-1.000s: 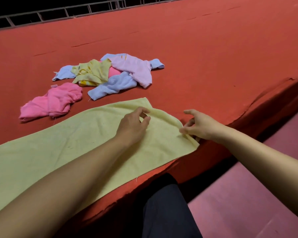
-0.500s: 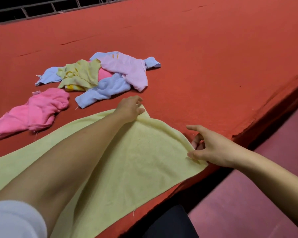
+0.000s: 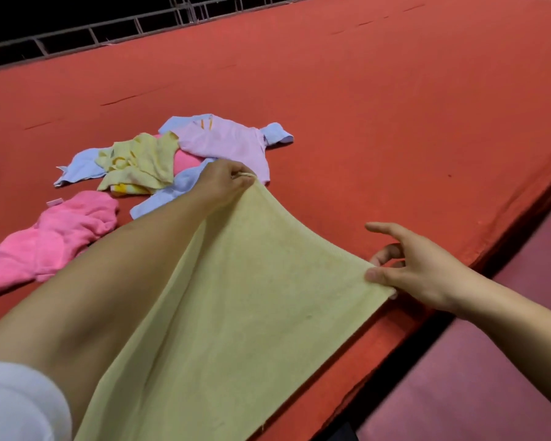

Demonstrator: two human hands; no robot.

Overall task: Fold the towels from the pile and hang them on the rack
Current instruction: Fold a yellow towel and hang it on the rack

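A long pale yellow towel stretches from the lower left toward the middle, its right end raised off the red surface. My left hand pinches the towel's far corner. My right hand pinches the near corner between thumb and fingers, with the index finger held straight. Behind the left hand lies the pile of towels: blue, yellow, lilac and pink ones crumpled together. A separate pink towel lies bunched at the left.
The red cloth-covered surface extends far back and right; its front edge runs diagonally at the lower right above a dark red floor. A metal railing lines the far edge at the top left.
My left hand reached to the towel's far corner, took hold of it and lifted it. My right hand kept its pinch on the near corner, and the towel's right end rose off the surface.
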